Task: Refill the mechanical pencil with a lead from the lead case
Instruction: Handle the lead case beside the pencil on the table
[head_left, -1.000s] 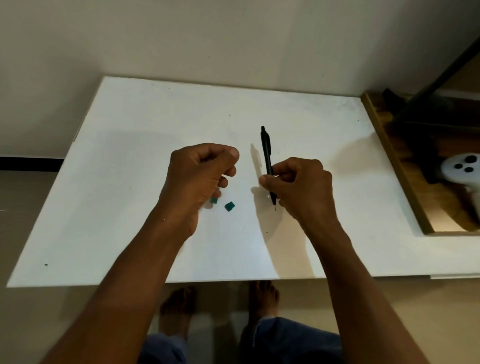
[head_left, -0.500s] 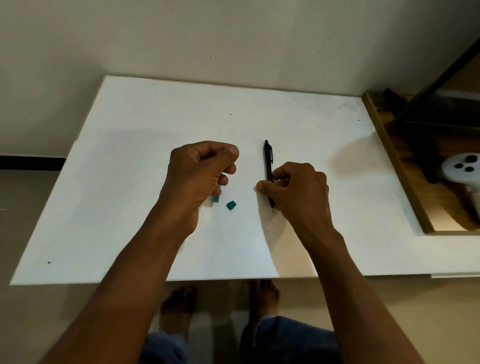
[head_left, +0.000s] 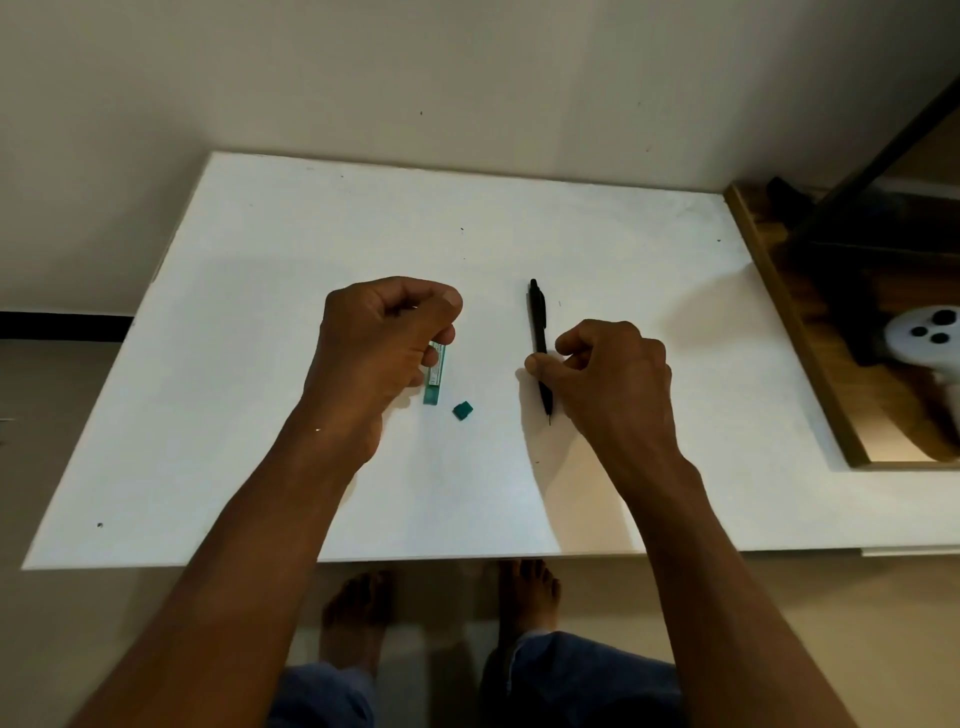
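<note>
A black mechanical pencil (head_left: 538, 322) lies flat on the white table (head_left: 260, 312), tip toward me with a short lead showing. My right hand (head_left: 613, 384) rests at its lower half, thumb across the barrel, the other fingers curled, the index finger slightly off it. My left hand (head_left: 379, 353) is closed around the upper end of a green translucent lead case (head_left: 434, 382); the case's lower end points down to the table. The case's small green cap (head_left: 462, 410) lies loose on the table between my hands.
A wooden tray (head_left: 795, 332) borders the table's right side and holds a white controller (head_left: 924, 338) and dark objects. A black bar (head_left: 883, 150) slants above it. A wall runs behind the table. My bare feet show below the front edge.
My right hand has lowered the pencil from a raised tilt until it lies flat on the table. My left hand has shifted so that more of the lead case shows below its fingers.
</note>
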